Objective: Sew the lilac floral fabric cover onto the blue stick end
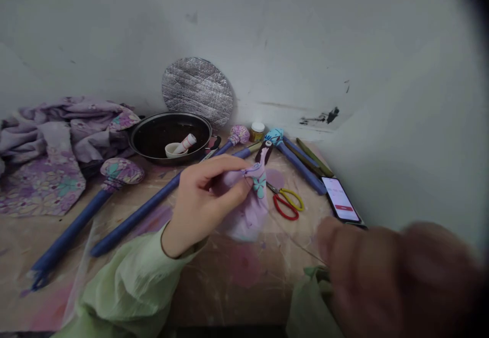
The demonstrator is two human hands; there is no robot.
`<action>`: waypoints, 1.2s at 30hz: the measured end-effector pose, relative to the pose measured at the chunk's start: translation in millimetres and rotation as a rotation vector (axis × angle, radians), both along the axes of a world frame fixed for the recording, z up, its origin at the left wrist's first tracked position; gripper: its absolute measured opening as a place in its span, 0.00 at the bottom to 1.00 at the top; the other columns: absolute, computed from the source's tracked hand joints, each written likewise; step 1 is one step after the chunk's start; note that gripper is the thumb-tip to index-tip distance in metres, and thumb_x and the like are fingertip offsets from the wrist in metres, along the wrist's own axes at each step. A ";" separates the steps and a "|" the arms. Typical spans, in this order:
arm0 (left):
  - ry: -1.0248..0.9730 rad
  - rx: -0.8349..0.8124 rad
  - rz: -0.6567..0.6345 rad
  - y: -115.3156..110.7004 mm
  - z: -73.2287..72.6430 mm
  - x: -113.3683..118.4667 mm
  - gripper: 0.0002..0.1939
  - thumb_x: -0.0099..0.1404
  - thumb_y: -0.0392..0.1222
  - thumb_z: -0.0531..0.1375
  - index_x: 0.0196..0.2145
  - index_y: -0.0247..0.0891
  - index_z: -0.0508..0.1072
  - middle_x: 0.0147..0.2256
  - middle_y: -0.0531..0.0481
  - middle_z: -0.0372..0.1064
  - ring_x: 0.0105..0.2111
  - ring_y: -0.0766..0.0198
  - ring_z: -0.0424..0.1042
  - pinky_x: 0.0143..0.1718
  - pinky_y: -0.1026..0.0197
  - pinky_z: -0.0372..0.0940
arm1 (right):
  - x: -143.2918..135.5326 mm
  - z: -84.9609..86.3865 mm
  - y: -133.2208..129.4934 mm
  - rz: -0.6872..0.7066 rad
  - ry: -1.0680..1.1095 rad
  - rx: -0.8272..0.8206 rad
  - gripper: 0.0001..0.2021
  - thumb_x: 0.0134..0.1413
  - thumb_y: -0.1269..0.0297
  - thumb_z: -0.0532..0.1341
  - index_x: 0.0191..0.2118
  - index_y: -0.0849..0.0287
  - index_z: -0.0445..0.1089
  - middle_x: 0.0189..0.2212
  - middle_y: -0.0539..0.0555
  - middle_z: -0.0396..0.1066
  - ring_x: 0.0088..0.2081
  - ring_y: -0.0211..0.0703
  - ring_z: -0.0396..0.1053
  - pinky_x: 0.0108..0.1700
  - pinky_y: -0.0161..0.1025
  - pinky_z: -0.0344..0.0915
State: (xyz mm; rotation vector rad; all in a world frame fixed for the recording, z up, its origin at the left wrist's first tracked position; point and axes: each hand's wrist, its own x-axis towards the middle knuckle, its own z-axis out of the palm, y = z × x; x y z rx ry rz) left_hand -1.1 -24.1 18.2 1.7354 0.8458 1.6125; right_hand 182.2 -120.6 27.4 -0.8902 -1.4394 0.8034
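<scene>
My left hand (210,195) pinches a piece of lilac cloth (254,208) with a teal flower, its gathered edge between thumb and fingers. My right hand (382,272) is close to the camera at the lower right, blurred, with its fingers curled together. A thin thread (301,246) runs from near the cloth toward my right hand; what the fingers grip is smeared by motion. Scissors (288,203) with one red and one yellow handle lie just right of the cloth. Behind the cloth stands a dark spool or bottle (267,147) with a pale top.
A black pan (153,137) holds a white cup (173,149). Flowered fabric (57,160) lies left. Blue sticks with cloth-wrapped heads (118,172) lie around, near a jar (257,132). A lit phone (342,199) is at right. A silver disc (196,91) leans on the wall.
</scene>
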 end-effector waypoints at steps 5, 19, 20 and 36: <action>0.047 0.085 0.045 -5.5 -1.5 0.3 0.11 0.56 0.27 0.64 0.34 0.40 0.79 0.33 0.52 0.79 0.34 0.64 0.76 0.38 0.63 0.71 | -34.0 5.1 27.9 0.035 0.093 -0.129 0.06 0.66 0.64 0.58 0.36 0.53 0.70 0.19 0.45 0.67 0.21 0.31 0.64 0.23 0.30 0.62; 0.050 0.129 -0.052 -1.1 -3.7 -4.5 0.12 0.58 0.26 0.63 0.36 0.41 0.74 0.33 0.53 0.78 0.35 0.63 0.76 0.38 0.59 0.69 | -46.2 -11.8 53.0 -0.057 -0.063 -0.023 0.07 0.61 0.74 0.59 0.35 0.54 0.71 0.22 0.43 0.69 0.23 0.28 0.67 0.28 0.24 0.67; 0.051 0.099 -0.059 -1.3 -3.9 -4.6 0.12 0.58 0.26 0.63 0.36 0.41 0.74 0.33 0.53 0.77 0.36 0.63 0.76 0.39 0.59 0.69 | -46.1 -11.7 53.7 -0.053 -0.060 -0.028 0.07 0.61 0.74 0.59 0.35 0.54 0.71 0.21 0.43 0.69 0.23 0.28 0.67 0.27 0.25 0.67; 0.065 0.072 -0.097 -1.0 -5.2 -2.8 0.10 0.61 0.28 0.64 0.36 0.41 0.75 0.38 0.54 0.76 0.40 0.65 0.74 0.44 0.60 0.69 | -40.1 -5.6 55.8 -0.088 -0.091 -0.069 0.07 0.58 0.74 0.61 0.34 0.55 0.73 0.19 0.42 0.70 0.20 0.27 0.67 0.24 0.23 0.65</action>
